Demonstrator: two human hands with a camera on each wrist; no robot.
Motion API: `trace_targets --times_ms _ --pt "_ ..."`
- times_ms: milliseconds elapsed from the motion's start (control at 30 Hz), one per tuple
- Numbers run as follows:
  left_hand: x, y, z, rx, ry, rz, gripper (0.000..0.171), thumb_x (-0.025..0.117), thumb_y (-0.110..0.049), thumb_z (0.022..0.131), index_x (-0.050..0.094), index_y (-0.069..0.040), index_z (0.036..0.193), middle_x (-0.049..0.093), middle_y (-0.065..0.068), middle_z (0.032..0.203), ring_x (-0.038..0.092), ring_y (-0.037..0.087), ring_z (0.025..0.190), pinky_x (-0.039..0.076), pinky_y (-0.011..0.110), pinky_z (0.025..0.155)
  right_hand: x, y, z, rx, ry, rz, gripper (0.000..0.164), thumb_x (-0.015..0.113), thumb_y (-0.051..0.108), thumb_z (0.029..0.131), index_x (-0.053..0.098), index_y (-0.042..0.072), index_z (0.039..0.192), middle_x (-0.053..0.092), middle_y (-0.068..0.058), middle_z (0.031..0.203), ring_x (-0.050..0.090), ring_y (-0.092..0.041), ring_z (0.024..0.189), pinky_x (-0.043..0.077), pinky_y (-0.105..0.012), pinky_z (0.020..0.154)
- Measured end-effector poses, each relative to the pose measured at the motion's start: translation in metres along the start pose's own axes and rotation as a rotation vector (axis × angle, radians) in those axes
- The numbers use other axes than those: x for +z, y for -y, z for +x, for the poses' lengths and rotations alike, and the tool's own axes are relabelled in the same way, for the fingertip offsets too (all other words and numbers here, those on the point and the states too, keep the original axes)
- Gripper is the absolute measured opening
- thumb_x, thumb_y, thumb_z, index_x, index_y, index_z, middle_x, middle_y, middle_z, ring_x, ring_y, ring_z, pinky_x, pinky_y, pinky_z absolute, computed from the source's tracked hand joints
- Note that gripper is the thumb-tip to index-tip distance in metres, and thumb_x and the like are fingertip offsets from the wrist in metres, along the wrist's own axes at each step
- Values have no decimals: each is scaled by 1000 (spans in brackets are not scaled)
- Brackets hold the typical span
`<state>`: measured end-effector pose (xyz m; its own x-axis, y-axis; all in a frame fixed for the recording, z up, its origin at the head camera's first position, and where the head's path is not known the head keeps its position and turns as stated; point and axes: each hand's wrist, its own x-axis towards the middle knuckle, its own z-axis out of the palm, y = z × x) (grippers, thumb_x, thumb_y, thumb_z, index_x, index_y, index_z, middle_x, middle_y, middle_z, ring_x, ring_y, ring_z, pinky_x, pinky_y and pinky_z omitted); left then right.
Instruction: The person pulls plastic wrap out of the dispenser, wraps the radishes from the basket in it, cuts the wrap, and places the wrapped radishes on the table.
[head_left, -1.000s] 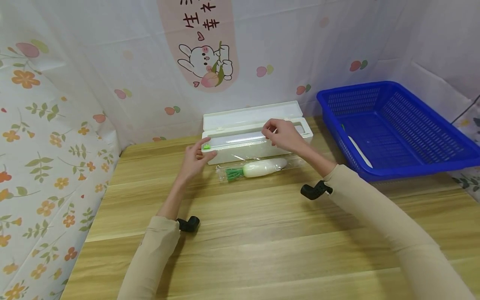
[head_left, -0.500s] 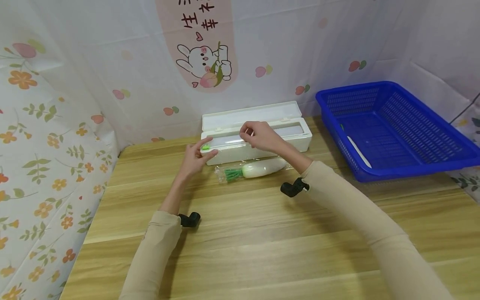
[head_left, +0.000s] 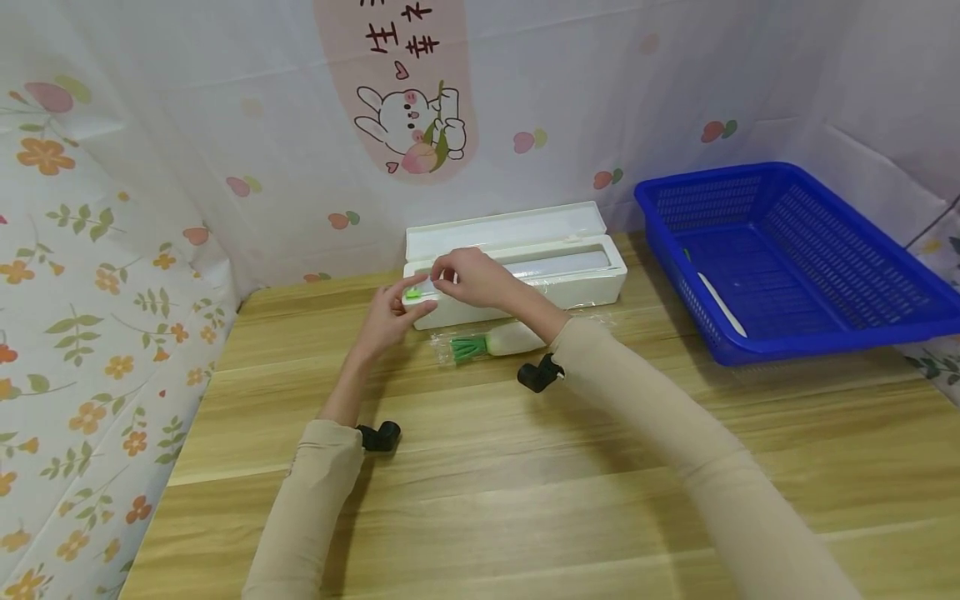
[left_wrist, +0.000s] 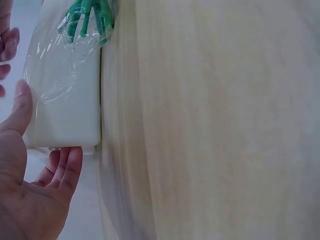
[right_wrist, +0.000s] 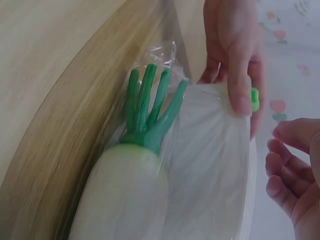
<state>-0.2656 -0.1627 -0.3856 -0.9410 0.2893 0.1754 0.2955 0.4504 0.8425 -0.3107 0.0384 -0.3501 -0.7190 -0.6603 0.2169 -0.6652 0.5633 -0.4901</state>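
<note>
A white cling film dispenser (head_left: 573, 292) lies along the back of the table, its lid (head_left: 502, 229) up and a pale roll inside. My left hand (head_left: 390, 310) grips its left end, beside a small green slider (head_left: 413, 293); in the left wrist view the thumb is on one face and fingers are round the end. My right hand (head_left: 476, 279) is over the dispenser's left part, fingers loosely curled, with nothing visible between thumb and fingers (right_wrist: 282, 175). In front, a white radish (right_wrist: 125, 195) with green stalks (right_wrist: 155, 105) lies under clear film (right_wrist: 165, 52), partly hidden by my right forearm.
A blue plastic basket (head_left: 757, 343) stands at the back right, with a slender white thing (head_left: 722, 304) with a green end inside. Printed cloth (head_left: 570, 100) hangs close behind the wooden table (head_left: 480, 492). Each wrist carries a black camera mount (head_left: 538, 373).
My right hand has moved left along the dispenser, from its right half to near the left hand. The left hand, dispenser and radish have stayed in place.
</note>
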Motion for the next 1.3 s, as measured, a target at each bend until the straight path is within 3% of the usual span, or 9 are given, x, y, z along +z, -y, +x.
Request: trace_targets --times_ms 233,300,433,500,667,733,1000,1167,1300 --pt "2 38 12 48 -30 0 50 72 -12 96 55 -3 142 29 -2 54 27 0 41 25 20 44 12 16 18 3 64 -73 19 63 13 101 73 3 114 68 -8 99 59 -19 87 49 -30 75" --pt "2 42 13 52 -28 6 48 72 -12 95 57 -5 141 26 -5 52 27 0 39 24 20 43 15 19 21 25 79 -86 19 64 14 101 73 4 114 66 -9 101 58 -20 88 50 -30 75" --pt "2 43 14 34 -44 6 42 73 -10 94 60 -4 134 33 -2 62 35 4 46 29 19 49 20 23 26 51 95 -113 19 64 15 100 73 5 113 64 -9 104 59 -20 91 51 -31 76" --pt "2 43 14 13 -59 27 38 73 -10 94 61 -4 129 39 1 74 41 6 57 33 20 55 23 25 29 54 94 -132 17 63 15 100 73 5 110 65 -8 103 59 -20 91 51 -31 75" --pt "3 43 13 -19 -72 39 36 74 -11 94 62 -4 127 42 7 94 42 7 63 34 21 58 27 26 34 73 80 -152 13 63 13 100 72 4 102 67 -8 100 60 -19 88 52 -31 74" --pt "3 44 14 -14 -70 36 36 73 -10 94 61 -4 127 42 9 94 41 7 56 33 20 55 28 26 35 82 76 -146 13 63 12 100 72 3 100 68 -8 99 60 -18 86 52 -30 73" --pt "2 42 14 -3 -47 16 46 72 -12 95 58 -8 139 45 8 92 40 6 56 34 21 53 27 22 33 58 68 -122 14 63 9 100 70 -1 93 63 -7 87 51 -15 74 45 -27 70" --pt "1 40 13 -24 -34 39 50 72 -18 96 56 -11 143 59 11 111 48 11 61 38 23 54 26 18 30 41 58 -85 15 62 9 100 72 -2 97 68 -10 92 55 -16 77 49 -27 74" --pt "0 40 13 -30 -41 80 50 73 -21 95 57 -12 142 58 9 104 47 13 63 38 24 55 26 17 30 30 62 -75 16 63 9 100 73 -3 102 70 -12 98 60 -16 80 51 -27 76"
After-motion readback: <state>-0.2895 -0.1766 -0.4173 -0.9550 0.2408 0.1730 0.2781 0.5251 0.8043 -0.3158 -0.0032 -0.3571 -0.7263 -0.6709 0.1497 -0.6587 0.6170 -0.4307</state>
